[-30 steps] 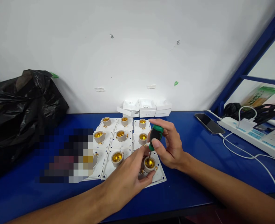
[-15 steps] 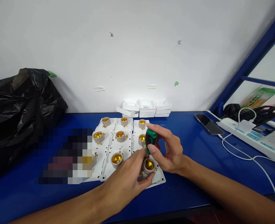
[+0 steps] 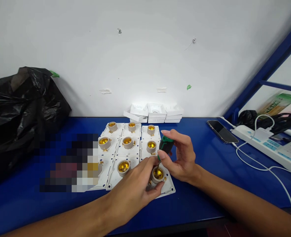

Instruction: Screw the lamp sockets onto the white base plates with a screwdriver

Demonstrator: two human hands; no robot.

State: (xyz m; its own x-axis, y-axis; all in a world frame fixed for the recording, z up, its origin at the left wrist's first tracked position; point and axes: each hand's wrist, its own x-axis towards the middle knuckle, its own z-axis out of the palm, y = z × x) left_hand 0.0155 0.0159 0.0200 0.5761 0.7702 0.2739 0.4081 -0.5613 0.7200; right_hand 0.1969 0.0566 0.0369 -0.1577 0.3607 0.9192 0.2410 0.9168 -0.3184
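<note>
My right hand (image 3: 182,158) is closed around the green and black handle of a short screwdriver (image 3: 165,146), whose tip points down into the brass-lined lamp socket (image 3: 158,174) at the front right of the group. My left hand (image 3: 135,187) grips that socket's grey collar from the left with thumb and fingers. The socket sits on a white square plate (image 3: 169,187) lying on the blue table.
Several more white plates with brass sockets (image 3: 127,143) lie in rows behind. White covers (image 3: 155,113) are stacked by the wall. A black plastic bag (image 3: 19,108) fills the left. A phone (image 3: 222,131), a white cable (image 3: 259,164) and a power strip (image 3: 271,144) lie right.
The screwdriver handle has swung from leaning left to leaning right under my right fingers, its tip staying in the socket. My left hand has kept its grip.
</note>
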